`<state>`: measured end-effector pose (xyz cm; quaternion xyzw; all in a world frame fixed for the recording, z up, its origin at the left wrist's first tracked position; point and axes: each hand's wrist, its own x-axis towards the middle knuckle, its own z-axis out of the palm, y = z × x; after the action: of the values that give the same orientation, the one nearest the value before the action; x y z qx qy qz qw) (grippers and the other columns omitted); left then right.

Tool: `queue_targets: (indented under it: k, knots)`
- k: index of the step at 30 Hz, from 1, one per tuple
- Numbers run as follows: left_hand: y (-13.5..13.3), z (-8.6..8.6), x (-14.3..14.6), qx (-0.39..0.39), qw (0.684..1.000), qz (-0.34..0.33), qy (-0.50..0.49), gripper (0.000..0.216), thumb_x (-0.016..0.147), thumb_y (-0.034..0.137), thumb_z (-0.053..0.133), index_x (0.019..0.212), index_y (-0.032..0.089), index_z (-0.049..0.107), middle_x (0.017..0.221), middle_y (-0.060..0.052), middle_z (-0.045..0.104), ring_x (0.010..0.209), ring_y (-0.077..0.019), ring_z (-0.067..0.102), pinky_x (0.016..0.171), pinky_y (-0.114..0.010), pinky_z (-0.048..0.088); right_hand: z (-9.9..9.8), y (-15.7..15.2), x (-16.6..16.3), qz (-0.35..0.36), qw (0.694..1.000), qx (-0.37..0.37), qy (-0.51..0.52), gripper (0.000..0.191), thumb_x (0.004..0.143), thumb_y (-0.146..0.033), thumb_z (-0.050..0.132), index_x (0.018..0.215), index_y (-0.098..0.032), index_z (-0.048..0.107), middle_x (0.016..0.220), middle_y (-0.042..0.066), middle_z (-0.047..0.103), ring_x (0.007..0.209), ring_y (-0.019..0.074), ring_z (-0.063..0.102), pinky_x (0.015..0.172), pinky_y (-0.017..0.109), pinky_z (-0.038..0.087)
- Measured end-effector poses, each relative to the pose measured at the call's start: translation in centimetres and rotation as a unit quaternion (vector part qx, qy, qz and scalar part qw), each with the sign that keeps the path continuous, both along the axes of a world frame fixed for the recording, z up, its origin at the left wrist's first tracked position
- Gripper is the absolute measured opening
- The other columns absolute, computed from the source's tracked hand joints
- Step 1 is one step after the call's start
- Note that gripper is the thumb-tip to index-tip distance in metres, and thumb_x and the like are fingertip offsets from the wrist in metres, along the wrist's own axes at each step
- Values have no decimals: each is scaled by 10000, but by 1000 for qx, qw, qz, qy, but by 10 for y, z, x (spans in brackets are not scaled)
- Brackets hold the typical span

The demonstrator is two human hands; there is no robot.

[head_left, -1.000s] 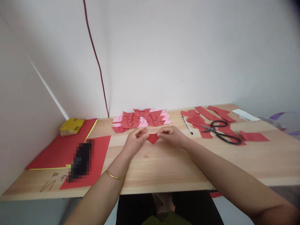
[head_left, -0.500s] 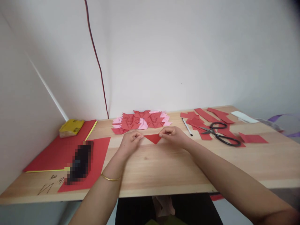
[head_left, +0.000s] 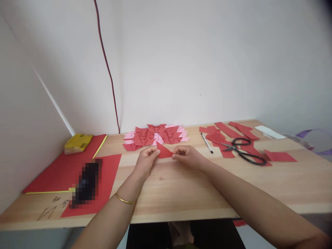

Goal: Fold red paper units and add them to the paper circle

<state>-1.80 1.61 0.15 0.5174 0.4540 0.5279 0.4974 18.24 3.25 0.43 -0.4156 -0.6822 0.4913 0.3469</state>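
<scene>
Red paper triangle [head_left: 164, 151], light, thin and easily creased, is pinched at opposite corners by left hand [head_left: 145, 160] and right hand [head_left: 187, 156], best held by its edges.

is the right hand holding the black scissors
No, the black-handled metal scissors lie on red paper strips, while the right hand pinches a small red folded paper triangle.

A large pen-drawn mark like an "N" [head_left: 46, 213] stood on the bench [head_left: 181, 186]. The smaller scribbles [head_left: 55, 200] beside it and the yellow packet's [head_left: 77, 143] print were illegible.
</scene>
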Motion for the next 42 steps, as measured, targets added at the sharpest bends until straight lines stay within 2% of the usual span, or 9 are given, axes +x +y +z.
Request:
queue_targets:
  k: [5,8,13,19,25,31,34,38,42]
  knots:
    - [0,1,-1,31,999,7,32,213,727,342,652,680,140,606,714,-5,587,671,-112,498,672,-231,389,3,-5,-3,80,996,29,-7,254,720,-408,664,766,-163,615,711,0,567,628,110,485,574,235,370]
    - [-4,2,3,26,995,-29,97,226,739,361,637,707,138,618,686,-3,589,645,-115,491,644,-233,382,6,-7,-7,45,998,38,5,279,735,-435,646,806,-169,601,675,-17,532,589,101,451,545,231,356]
    - [-9,4,7,21,986,-79,144,238,765,376,605,765,141,640,726,-9,613,640,-114,495,622,-227,381,6,-7,-10,-18,999,33,17,290,765,-443,605,723,-159,561,635,-17,515,555,96,432,524,232,340]
    - [-12,7,10,39,970,-81,226,233,777,359,575,729,136,626,638,-3,561,595,-109,454,571,-223,351,4,-9,-12,27,998,52,29,292,760,-446,621,718,-169,537,651,-24,498,581,99,433,531,227,342]
    - [-16,10,13,34,958,-95,267,266,785,383,540,650,154,535,577,30,474,543,-92,391,525,-217,316,5,-9,-11,-28,991,130,-32,394,860,-441,467,573,-175,424,576,-38,379,570,98,372,540,234,299]
    - [-18,14,12,75,941,-133,301,336,827,409,482,598,166,447,565,42,419,549,-91,363,537,-222,305,7,-7,-6,-32,996,84,3,447,896,-499,363,616,-173,487,594,-16,461,583,118,437,573,251,344]
    - [-18,14,11,103,937,-108,314,329,845,397,461,611,167,439,582,35,432,574,-98,385,563,-228,310,9,-6,-3,-8,999,50,21,444,887,-521,370,661,-169,521,631,-9,497,597,118,452,590,251,358]
    - [-15,13,9,108,951,-35,288,324,842,384,470,604,168,433,593,31,428,595,-105,394,586,-231,323,8,-6,-1,50,997,58,-24,390,813,-500,523,609,-175,451,588,-45,396,549,90,357,527,232,293]
    - [-12,10,6,67,967,-55,241,305,814,407,517,638,160,487,593,32,438,583,-101,394,571,-227,326,7,-5,-1,29,994,97,-45,349,816,-455,526,620,-173,468,597,-43,386,568,94,352,537,235,288]
